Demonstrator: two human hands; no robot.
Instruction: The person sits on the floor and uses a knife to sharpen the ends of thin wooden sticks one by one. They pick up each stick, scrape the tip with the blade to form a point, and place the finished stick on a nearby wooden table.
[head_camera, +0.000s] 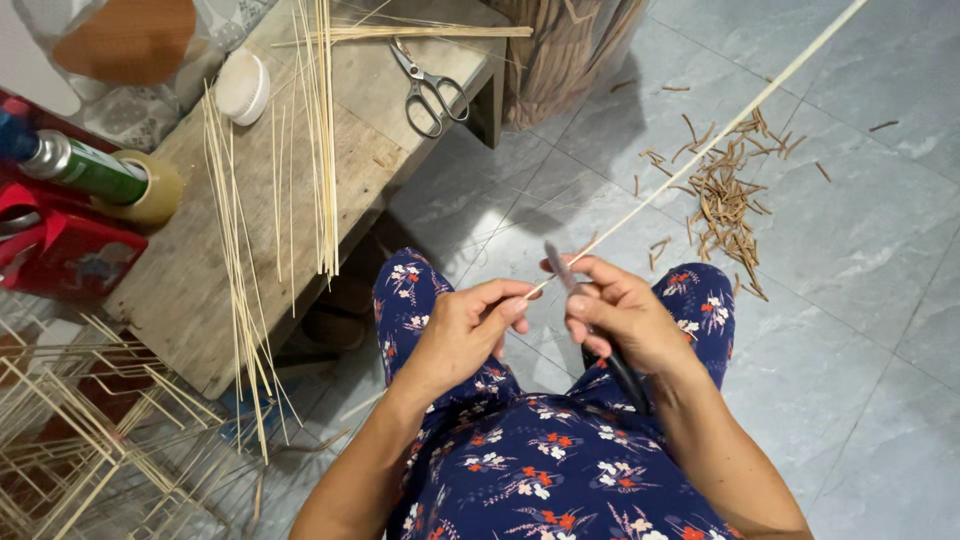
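My left hand (462, 328) pinches the near end of a long thin bamboo stick (712, 142) that runs up and away to the top right. My right hand (622, 315) grips a knife with a dark handle (628, 378); its grey blade (558, 265) rests against the stick just past my left fingertips. Both hands hover above my knees, which are covered in dark blue floral cloth (540, 460).
A low wooden bench (190, 270) on the left carries loose bamboo sticks (322, 140), scissors (430, 88), a tape roll (155, 190), a green spray can (75, 165) and a round white brush (242, 88). Brown shavings (722, 200) litter the grey tiled floor. A stick frame (80, 440) lies bottom left.
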